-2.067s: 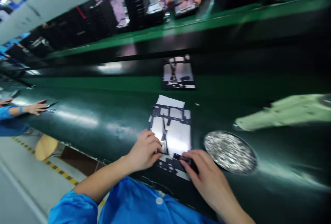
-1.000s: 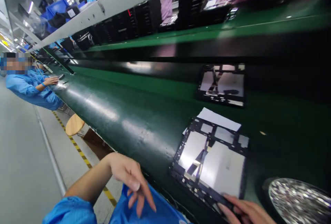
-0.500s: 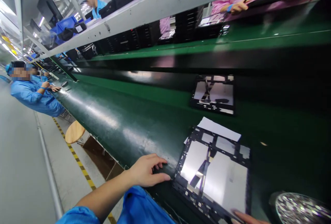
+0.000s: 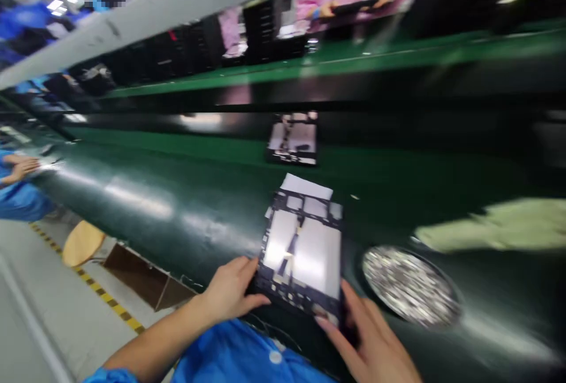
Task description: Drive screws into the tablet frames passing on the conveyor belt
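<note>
An opened tablet (image 4: 305,247) lies in front of me, its pale battery panels, black frame and dark ribbon cables exposed. My left hand (image 4: 232,289) holds its left edge near the lower left corner, with the thumb by the near edge. At the lower right corner my right hand (image 4: 369,330) grips it, thumb on top and fingers along the right side. White paper (image 4: 307,185) sticks out from beneath the tablet's far edge.
To the right stands a round dish of small shiny metal parts (image 4: 411,286). A pale-gloved hand (image 4: 495,227) reaches in beside it. Another opened tablet (image 4: 292,138) lies farther back on the green bench (image 4: 177,182). A co-worker's hand (image 4: 20,166) rests at far left.
My view has swung right, bringing the whole dish and a gloved hand into sight. My left hand has closed on the tablet's edge; my right hand has come further into view at its corner.
</note>
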The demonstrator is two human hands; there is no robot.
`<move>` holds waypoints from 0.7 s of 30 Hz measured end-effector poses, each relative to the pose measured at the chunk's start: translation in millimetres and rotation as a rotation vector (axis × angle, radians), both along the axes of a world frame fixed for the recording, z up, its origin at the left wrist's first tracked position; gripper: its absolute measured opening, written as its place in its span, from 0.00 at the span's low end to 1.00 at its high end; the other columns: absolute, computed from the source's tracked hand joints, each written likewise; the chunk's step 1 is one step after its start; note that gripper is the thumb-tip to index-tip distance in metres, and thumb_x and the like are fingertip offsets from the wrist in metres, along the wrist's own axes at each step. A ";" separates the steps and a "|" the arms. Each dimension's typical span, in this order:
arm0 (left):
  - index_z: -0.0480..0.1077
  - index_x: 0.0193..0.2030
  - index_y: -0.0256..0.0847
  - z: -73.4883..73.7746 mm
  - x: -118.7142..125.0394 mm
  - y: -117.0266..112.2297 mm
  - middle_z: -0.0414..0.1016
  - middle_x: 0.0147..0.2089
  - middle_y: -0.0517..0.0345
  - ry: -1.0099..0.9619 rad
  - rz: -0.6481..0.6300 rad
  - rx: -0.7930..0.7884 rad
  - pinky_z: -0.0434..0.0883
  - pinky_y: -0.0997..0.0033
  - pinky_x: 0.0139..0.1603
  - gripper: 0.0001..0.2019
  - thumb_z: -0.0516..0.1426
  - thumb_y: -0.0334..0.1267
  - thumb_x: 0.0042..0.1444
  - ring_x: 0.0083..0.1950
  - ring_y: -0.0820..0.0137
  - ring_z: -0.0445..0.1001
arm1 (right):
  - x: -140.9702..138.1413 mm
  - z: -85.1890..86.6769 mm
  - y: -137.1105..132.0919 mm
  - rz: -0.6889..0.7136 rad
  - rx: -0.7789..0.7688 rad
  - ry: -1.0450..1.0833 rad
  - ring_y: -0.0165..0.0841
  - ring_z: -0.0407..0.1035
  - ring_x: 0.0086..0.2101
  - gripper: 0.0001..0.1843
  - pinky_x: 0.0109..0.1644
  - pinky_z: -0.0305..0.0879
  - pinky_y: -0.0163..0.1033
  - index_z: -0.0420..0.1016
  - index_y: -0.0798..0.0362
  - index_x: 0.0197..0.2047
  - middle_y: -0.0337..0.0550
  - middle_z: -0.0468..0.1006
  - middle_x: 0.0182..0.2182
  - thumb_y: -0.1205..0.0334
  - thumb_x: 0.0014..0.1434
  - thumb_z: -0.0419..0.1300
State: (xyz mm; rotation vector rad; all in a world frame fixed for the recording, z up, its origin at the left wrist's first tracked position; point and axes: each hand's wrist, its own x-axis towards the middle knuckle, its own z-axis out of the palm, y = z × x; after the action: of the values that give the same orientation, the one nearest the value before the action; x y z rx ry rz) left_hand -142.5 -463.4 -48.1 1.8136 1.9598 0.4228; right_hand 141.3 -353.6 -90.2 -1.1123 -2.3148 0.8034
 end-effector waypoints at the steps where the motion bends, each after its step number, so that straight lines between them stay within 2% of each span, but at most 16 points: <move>1: 0.62 0.69 0.36 -1.6 0.9 -2.3 0.75 0.50 0.46 0.003 -0.007 0.019 0.78 0.58 0.52 0.38 0.64 0.54 0.58 0.50 0.58 0.77 | -0.8 8.2 -2.6 0.009 -0.030 -0.035 0.38 0.77 0.36 0.40 0.42 0.79 0.42 0.57 0.54 0.72 0.51 0.74 0.46 0.43 0.65 0.60; 3: 0.60 0.70 0.37 -7.4 0.5 -5.5 0.75 0.51 0.45 0.005 -0.025 0.073 0.78 0.57 0.53 0.36 0.63 0.51 0.60 0.51 0.57 0.77 | -1.0 20.4 -4.8 0.047 -0.131 -0.094 0.41 0.76 0.44 0.44 0.50 0.78 0.45 0.50 0.52 0.75 0.55 0.71 0.53 0.48 0.64 0.63; 6: 0.58 0.72 0.40 -16.7 -1.2 -6.5 0.74 0.51 0.46 0.000 -0.034 0.161 0.79 0.57 0.52 0.34 0.61 0.50 0.63 0.50 0.58 0.77 | 1.3 29.2 -3.9 0.066 -0.214 -0.159 0.45 0.75 0.50 0.49 0.55 0.76 0.50 0.44 0.50 0.76 0.57 0.68 0.59 0.58 0.60 0.67; 9: 0.50 0.76 0.46 -18.9 -2.7 -2.7 0.74 0.49 0.50 -0.018 -0.039 0.182 0.79 0.60 0.49 0.38 0.60 0.48 0.65 0.48 0.61 0.77 | 2.8 31.2 -1.3 0.072 -0.190 -0.175 0.47 0.75 0.50 0.51 0.55 0.76 0.53 0.43 0.47 0.77 0.57 0.67 0.60 0.62 0.59 0.67; 10: 0.49 0.77 0.48 -17.9 -3.7 -0.6 0.74 0.49 0.51 -0.016 -0.054 0.172 0.79 0.61 0.47 0.38 0.60 0.47 0.65 0.47 0.62 0.77 | 2.9 31.1 -0.3 0.076 -0.172 -0.169 0.48 0.75 0.50 0.52 0.54 0.76 0.53 0.42 0.46 0.77 0.56 0.68 0.59 0.62 0.58 0.68; 12: 0.54 0.75 0.51 -14.7 -6.6 4.1 0.73 0.48 0.53 0.006 -0.106 0.147 0.79 0.62 0.46 0.35 0.61 0.48 0.64 0.46 0.62 0.77 | 3.1 30.2 1.0 0.093 -0.129 -0.155 0.48 0.76 0.49 0.54 0.53 0.77 0.54 0.42 0.44 0.77 0.55 0.69 0.58 0.61 0.57 0.69; 14: 0.61 0.72 0.51 -11.8 -9.7 8.1 0.73 0.48 0.53 0.030 -0.151 0.128 0.79 0.62 0.47 0.32 0.61 0.49 0.63 0.46 0.62 0.77 | 3.3 29.1 0.8 0.117 -0.092 -0.147 0.47 0.76 0.48 0.50 0.52 0.77 0.54 0.46 0.44 0.75 0.54 0.69 0.56 0.60 0.58 0.70; 18: 0.65 0.69 0.49 -10.6 -12.0 10.4 0.72 0.48 0.53 0.025 -0.153 0.121 0.78 0.63 0.47 0.28 0.59 0.50 0.65 0.46 0.63 0.76 | 3.1 29.5 -3.4 0.098 -0.066 -0.100 0.46 0.75 0.50 0.34 0.54 0.76 0.54 0.63 0.48 0.66 0.54 0.69 0.56 0.61 0.60 0.69; 21: 0.69 0.66 0.49 -10.9 -10.0 8.7 0.72 0.47 0.54 0.007 -0.139 0.134 0.78 0.64 0.47 0.24 0.58 0.50 0.66 0.45 0.65 0.76 | 1.8 32.8 -6.2 0.053 -0.089 -0.046 0.44 0.74 0.49 0.28 0.53 0.76 0.51 0.66 0.48 0.60 0.51 0.69 0.54 0.64 0.58 0.70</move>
State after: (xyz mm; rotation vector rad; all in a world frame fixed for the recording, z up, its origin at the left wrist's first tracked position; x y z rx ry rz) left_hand -152.5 -454.7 -59.0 2.0222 1.8349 0.5138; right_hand 143.1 -359.9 -57.5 -1.1214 -2.3761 0.9175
